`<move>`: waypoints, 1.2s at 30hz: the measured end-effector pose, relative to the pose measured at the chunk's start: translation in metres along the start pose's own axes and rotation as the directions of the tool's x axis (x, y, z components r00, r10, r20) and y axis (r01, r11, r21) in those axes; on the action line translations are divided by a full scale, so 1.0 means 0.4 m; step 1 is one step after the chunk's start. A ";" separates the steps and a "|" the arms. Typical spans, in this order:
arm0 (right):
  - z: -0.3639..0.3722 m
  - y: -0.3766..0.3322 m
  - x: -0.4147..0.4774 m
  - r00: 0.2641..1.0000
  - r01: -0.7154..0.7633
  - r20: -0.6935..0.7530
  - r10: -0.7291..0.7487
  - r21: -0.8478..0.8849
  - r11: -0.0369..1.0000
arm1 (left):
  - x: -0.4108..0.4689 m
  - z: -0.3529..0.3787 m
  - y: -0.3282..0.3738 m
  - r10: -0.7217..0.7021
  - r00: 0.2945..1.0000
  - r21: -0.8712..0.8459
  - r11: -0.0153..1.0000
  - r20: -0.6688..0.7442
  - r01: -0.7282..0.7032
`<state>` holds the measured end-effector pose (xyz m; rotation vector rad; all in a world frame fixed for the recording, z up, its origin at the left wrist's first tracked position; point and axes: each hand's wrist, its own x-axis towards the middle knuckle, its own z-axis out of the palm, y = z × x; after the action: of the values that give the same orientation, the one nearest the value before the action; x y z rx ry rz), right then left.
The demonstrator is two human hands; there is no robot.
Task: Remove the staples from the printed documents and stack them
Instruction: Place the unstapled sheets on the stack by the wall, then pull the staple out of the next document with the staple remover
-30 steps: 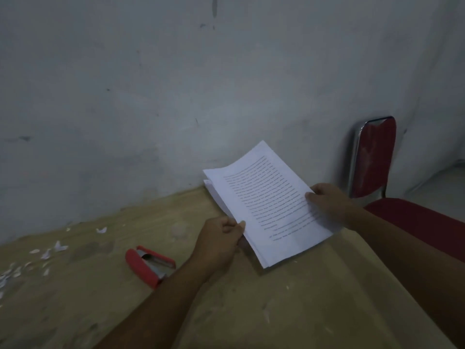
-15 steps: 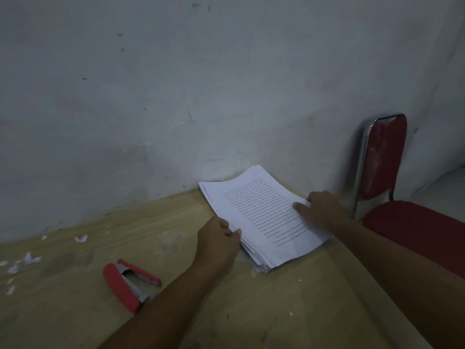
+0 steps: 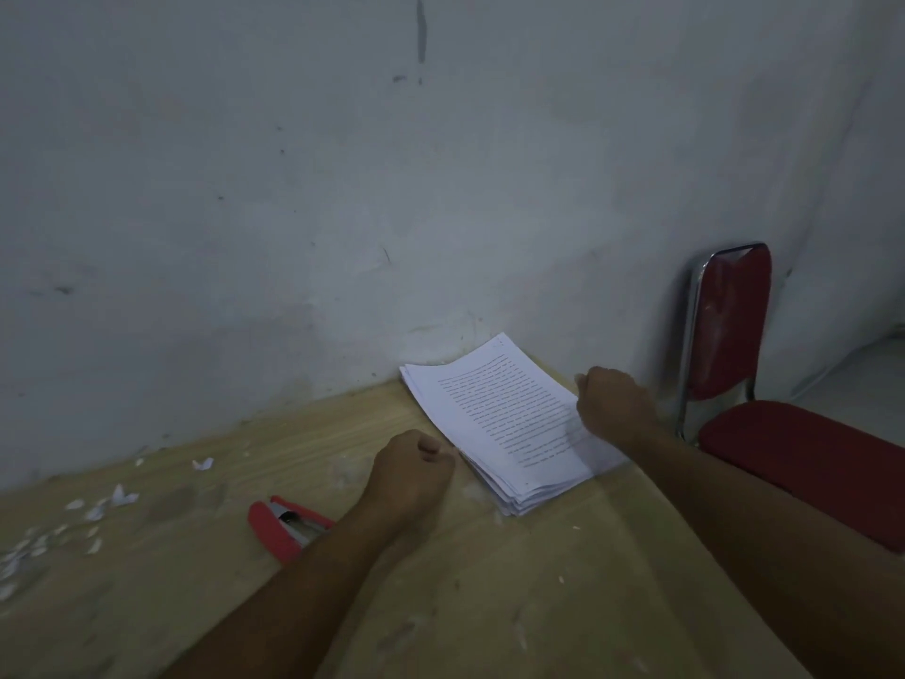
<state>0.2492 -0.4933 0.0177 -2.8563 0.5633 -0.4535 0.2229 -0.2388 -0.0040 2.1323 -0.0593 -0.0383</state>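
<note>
A stack of printed documents (image 3: 509,423) lies flat on the wooden table (image 3: 489,580), its far corner close to the wall. My left hand (image 3: 411,465) is curled into a fist just beside the stack's left edge and holds nothing. My right hand (image 3: 614,404) rests over the stack's right edge with the back of the hand up. Its fingers are tucked underneath and hidden, so a grip on the paper is unclear. A red staple remover (image 3: 289,529) lies on the table, left of my left forearm.
Small torn paper scraps (image 3: 98,507) are scattered over the table's left side. A grey wall (image 3: 343,188) runs right behind the table. A red chair with a chrome frame (image 3: 729,325) stands at the table's right edge.
The sheets that both hands held tilted above the table now lie flat on the stack. My left hand has let go and pulled back into a fist.
</note>
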 end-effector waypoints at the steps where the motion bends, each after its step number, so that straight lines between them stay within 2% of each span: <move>1: -0.012 -0.007 -0.013 1.000 0.007 0.022 -0.008 0.031 0.999 | -0.012 -0.017 -0.003 -0.009 1.000 -0.009 1.000 0.014 0.009; 7: -0.097 -0.089 -0.142 0.996 0.084 0.009 -0.089 0.237 0.968 | -0.125 -0.135 -0.002 0.049 0.999 -0.016 0.999 0.024 -0.049; 10: -0.137 -0.152 -0.236 0.985 0.166 -0.016 -0.170 0.310 0.936 | -0.200 -0.198 -0.014 0.080 0.997 0.045 0.996 0.016 -0.080; 17: -0.158 -0.332 -0.498 0.940 0.288 -0.006 -0.341 0.547 0.786 | -0.376 -0.352 -0.093 0.140 0.988 0.118 0.982 0.061 -0.147; 23: -0.112 -0.560 -0.732 0.829 0.428 0.022 -0.559 0.618 0.659 | -0.522 -0.552 -0.231 0.045 0.996 0.199 0.980 -0.072 -0.030; 30: -0.065 -0.818 -0.946 0.623 0.542 0.077 -0.778 0.675 0.501 | -0.668 -0.796 -0.401 -0.082 0.961 0.187 0.973 -0.263 0.134; 33: -0.024 -0.901 -1.016 0.578 0.519 0.164 -0.800 0.682 0.515 | -0.735 -0.880 -0.491 -0.132 0.922 0.253 0.939 -0.364 0.235; 36: 0.010 -0.958 -1.072 0.560 0.472 0.287 -0.777 0.661 0.584 | -0.792 -0.942 -0.573 -0.221 0.883 0.343 0.861 -0.413 0.375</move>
<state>0.0022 0.0256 -0.0027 -2.3498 -0.6943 0.1606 -0.0678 0.2197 0.0040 2.5213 0.5369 0.2004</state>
